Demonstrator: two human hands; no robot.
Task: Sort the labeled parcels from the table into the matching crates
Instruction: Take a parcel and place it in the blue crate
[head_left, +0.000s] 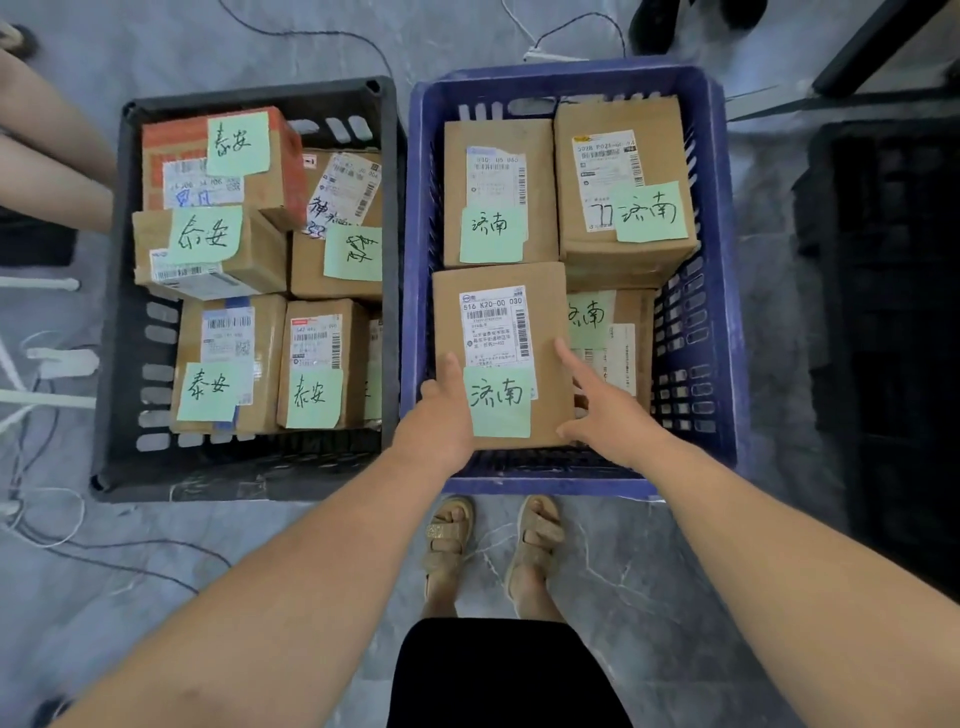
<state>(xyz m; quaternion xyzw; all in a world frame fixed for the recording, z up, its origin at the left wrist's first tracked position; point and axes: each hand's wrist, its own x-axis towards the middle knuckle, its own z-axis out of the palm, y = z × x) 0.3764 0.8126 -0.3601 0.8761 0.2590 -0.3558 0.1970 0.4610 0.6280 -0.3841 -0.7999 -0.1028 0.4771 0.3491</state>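
Note:
A brown cardboard parcel (548, 312) with a shipping label and a green handwritten note lies at the near end of the blue crate (571, 78). My left hand (441, 415) grips its near left edge, thumb on top. My right hand (608, 410) is spread at its near right edge, the index finger straight along the top. Three more parcels with matching green notes sit in the blue crate. The black crate (249, 91) to the left holds several parcels bearing a different green note.
A second black crate (883, 312) stands empty at the right. Cables (47, 525) trail over the grey floor at the left and top. Another person's legs (47, 145) are at the upper left. My sandalled feet (493, 545) stand just before the blue crate.

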